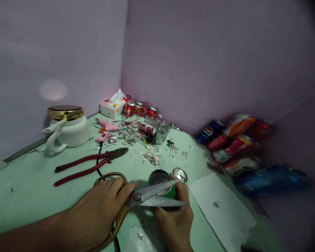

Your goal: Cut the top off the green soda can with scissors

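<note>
My left hand [102, 203] is wrapped round the gold handles of a pair of scissors [138, 197]. The scissor blades point right and stand apart, passing over a green can [170, 192] with an open top. Around that can my right hand [178, 213] is closed, with its fingers on the far right side and the thumb near the front. Just behind the can lies a cut-off can lid [180, 174] with its pull tab.
Red-handled pliers [89, 164], a pink glue gun [107, 127] with a black cord, and a white teapot [73, 133] stand left. Metal scraps, small cans [129, 109] and a tissue box [112, 107] are behind. Stacked cans [233, 143] and white paper [220, 206] are right.
</note>
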Tool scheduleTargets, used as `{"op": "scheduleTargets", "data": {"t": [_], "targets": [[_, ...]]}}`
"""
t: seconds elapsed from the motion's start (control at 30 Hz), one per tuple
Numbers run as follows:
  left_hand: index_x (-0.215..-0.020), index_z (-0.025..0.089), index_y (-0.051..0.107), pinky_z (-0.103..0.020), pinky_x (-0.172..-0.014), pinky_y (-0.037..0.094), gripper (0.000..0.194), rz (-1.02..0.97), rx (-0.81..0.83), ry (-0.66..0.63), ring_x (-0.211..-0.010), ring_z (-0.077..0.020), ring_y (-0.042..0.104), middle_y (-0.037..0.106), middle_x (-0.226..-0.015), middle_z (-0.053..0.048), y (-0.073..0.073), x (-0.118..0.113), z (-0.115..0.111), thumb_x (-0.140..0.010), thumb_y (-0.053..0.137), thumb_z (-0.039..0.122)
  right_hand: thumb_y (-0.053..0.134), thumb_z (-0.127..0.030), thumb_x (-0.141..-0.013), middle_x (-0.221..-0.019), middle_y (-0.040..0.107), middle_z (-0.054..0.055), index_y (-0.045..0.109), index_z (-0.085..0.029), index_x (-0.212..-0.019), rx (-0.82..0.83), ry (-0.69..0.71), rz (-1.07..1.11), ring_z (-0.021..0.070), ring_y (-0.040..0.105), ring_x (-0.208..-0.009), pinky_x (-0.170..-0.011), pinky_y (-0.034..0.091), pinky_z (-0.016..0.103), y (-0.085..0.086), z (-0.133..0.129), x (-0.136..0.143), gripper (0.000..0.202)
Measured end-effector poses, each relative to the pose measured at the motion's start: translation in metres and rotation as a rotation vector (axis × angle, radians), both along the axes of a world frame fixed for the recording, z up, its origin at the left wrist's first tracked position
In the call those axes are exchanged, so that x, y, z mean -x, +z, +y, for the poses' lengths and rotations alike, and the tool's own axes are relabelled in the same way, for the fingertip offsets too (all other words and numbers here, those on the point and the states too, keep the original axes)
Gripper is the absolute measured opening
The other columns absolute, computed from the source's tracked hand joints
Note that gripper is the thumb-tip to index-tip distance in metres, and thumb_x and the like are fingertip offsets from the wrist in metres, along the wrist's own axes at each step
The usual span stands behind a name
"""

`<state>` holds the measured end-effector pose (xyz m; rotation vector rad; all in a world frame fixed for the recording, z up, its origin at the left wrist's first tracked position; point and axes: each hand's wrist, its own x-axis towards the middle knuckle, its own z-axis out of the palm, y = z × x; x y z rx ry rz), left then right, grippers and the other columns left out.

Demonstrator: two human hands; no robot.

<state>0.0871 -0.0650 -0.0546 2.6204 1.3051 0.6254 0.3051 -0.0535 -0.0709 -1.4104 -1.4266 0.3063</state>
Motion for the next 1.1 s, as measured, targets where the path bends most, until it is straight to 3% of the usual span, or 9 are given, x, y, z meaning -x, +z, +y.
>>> {"op": "scheduleTargets", "data": {"t": [0.3, 0.47, 0.67, 0.97, 1.1], "targets": [[-0.133, 0.023, 0.052, -0.038, -0.079, 0.052, 0.036, -0.108, 0.001, 0.037, -0.088, -0.0243, 0.060, 0.062, -0.101, -0.008, -0.003, -0.004, -0.004, -0.098, 0.050, 0.033, 0.076, -0.035, -0.062, -0.110, 0.069, 0.006, 0.067, -0.023, -0.117, 0.068, 0.023, 0.032, 0.0314, 0.069, -0.103, -0.086, 0.057, 0.042, -0.002, -0.002, -0.002, 0.058], [-0.130, 0.024, 0.050, -0.037, -0.077, 0.052, 0.035, -0.083, 0.004, 0.028, -0.087, -0.0242, 0.060, 0.061, -0.100, -0.008, -0.005, -0.003, -0.004, -0.095, 0.051, 0.025, 0.073, -0.032, -0.063, -0.111, 0.069, 0.005, 0.067, -0.025, -0.117, 0.065, -0.008, 0.062, 0.0304, 0.067, -0.105, -0.088, 0.055, 0.040, -0.002, -0.003, 0.004, 0.055], [-0.126, 0.022, 0.039, -0.040, -0.063, 0.052, 0.040, 0.047, -0.033, -0.012, -0.075, -0.0253, 0.062, 0.059, -0.094, -0.007, 0.000, 0.000, 0.000, -0.089, 0.040, 0.006, 0.072, -0.032, -0.064, -0.109, 0.068, 0.004, 0.068, -0.025, -0.115, 0.084, -0.049, 0.083, 0.0299, 0.066, -0.106, -0.088, 0.054, 0.038, 0.001, -0.004, 0.008, 0.052], [-0.127, 0.019, 0.039, -0.038, -0.057, 0.054, 0.036, 0.091, -0.114, -0.052, -0.069, -0.0238, 0.066, 0.064, -0.088, -0.007, 0.010, 0.001, 0.000, -0.094, 0.036, 0.007, 0.070, -0.030, -0.063, -0.112, 0.066, 0.004, 0.068, -0.024, -0.115, 0.074, -0.065, 0.176, 0.0303, 0.065, -0.107, -0.092, 0.052, 0.039, 0.003, -0.004, 0.014, 0.052], [-0.124, 0.019, 0.041, -0.033, -0.051, 0.047, 0.030, 0.029, -0.157, -0.101, -0.057, -0.0205, 0.060, 0.061, -0.074, 0.000, 0.012, 0.000, 0.000, -0.096, 0.035, 0.009, 0.073, -0.033, -0.061, -0.112, 0.067, 0.005, 0.069, -0.023, -0.116, 0.080, -0.065, 0.210, 0.0305, 0.066, -0.106, -0.092, 0.053, 0.041, 0.002, -0.005, 0.014, 0.056]]}}
